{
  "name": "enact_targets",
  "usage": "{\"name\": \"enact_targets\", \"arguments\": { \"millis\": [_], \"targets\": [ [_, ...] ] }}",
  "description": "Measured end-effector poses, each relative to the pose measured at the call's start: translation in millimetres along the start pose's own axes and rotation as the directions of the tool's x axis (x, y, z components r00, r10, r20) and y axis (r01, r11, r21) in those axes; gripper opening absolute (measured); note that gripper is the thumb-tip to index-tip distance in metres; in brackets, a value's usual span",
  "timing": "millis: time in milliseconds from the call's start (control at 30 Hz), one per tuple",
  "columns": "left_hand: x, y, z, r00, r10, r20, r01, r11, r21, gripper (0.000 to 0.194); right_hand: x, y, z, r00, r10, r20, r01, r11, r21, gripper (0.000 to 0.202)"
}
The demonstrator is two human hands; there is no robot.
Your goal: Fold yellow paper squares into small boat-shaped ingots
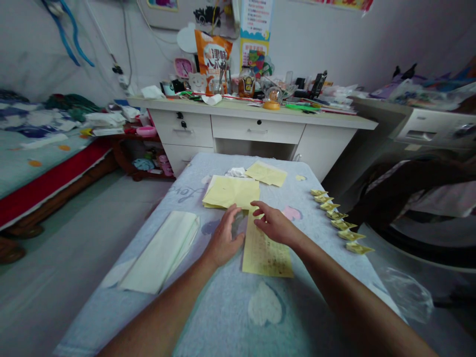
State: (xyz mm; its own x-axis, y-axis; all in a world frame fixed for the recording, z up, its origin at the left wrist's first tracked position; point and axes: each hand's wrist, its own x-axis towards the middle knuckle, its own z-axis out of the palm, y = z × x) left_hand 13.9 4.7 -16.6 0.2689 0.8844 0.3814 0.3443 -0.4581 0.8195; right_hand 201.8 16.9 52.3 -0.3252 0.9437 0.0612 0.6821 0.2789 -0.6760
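A printed yellow paper sheet (266,255) lies flat on the cloth-covered table, its long side running away from me. Over its upper part hovers my right hand (273,224), fingers apart and curved, nothing visible in them. My left hand (225,238) is beside the sheet's left edge, thumb and fingers spread, holding nothing. Just beyond both hands rests a stack of yellow paper (232,192), and behind it to the right is another yellow paper piece (267,172). Along the table's right edge stand several folded yellow paper boats (337,215) in a row.
A folded pale cloth or paper bundle (163,250) lies at the left of the table. Crumpled white paper (237,172) sits behind the stack. Beyond stands a white desk (256,126) with clutter on top. A washing machine (420,148) is at right, a bed (40,144) at left.
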Motion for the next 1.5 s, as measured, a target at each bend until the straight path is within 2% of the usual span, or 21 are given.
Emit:
{"name": "enact_targets", "arguments": {
  "millis": [133,333,467,667,867,967,1067,1167,1233,1300,1400,1500],
  "targets": [
    [0,1,-1.7,1.000,0.011,0.013,-0.012,1.000,0.021,0.073,25,9,10,0.993,0.049,-0.108,-0.052,0.998,-0.030,0.034],
    [-2,8,-3.8,0.998,0.058,0.011,-0.059,0.984,0.171,0.072,49,18,6,0.963,0.099,-0.251,-0.114,0.992,-0.049,0.037],
    [-3,10,-4.0,0.993,0.077,0.086,-0.099,0.955,0.281,0.057,60,26,4,0.948,0.122,-0.295,-0.142,0.989,-0.047,0.038],
    [-5,14,-0.5,0.977,-0.022,0.214,-0.075,0.897,0.435,0.049,63,36,7,0.944,0.135,-0.302,-0.152,0.988,-0.035,0.037],
    [-4,17,0.7,0.971,-0.027,0.239,-0.070,0.919,0.387,0.045,56,39,5,0.956,0.078,-0.284,-0.099,0.993,-0.063,0.037],
    [-2,16,0.8,0.977,-0.080,0.199,0.013,0.949,0.315,0.042,42,40,-1,0.948,0.055,-0.313,-0.088,0.992,-0.092,0.038],
    [-1,18,0.3,0.980,-0.118,0.160,0.090,0.981,0.171,0.040,20,39,-7,0.945,0.012,-0.327,-0.062,0.988,-0.144,0.036],
    [-1,21,-1.1,0.980,-0.157,0.120,0.163,0.986,-0.038,0.037,-6,37,-14,0.967,-0.060,-0.247,0.017,0.985,-0.174,0.024],
    [-2,22,-2.5,0.962,-0.261,0.083,0.272,0.944,-0.185,0.035,-24,35,-18,0.974,-0.142,-0.176,0.111,0.979,-0.173,0.023],
    [-2,23,-4.1,0.920,-0.380,0.100,0.391,0.866,-0.313,0.038,-40,32,-23,0.975,-0.219,-0.038,0.211,0.966,-0.146,0.042],
    [-1,22,-6.3,0.868,-0.484,0.114,0.482,0.761,-0.435,0.044,-62,29,-27,0.955,-0.216,0.203,0.250,0.955,-0.158,0.092],
    [-1,22,-7.4,0.838,-0.536,0.106,0.508,0.691,-0.515,0.045,-75,27,-25,0.930,-0.176,0.322,0.247,0.949,-0.196,0.113]
  ]
}}
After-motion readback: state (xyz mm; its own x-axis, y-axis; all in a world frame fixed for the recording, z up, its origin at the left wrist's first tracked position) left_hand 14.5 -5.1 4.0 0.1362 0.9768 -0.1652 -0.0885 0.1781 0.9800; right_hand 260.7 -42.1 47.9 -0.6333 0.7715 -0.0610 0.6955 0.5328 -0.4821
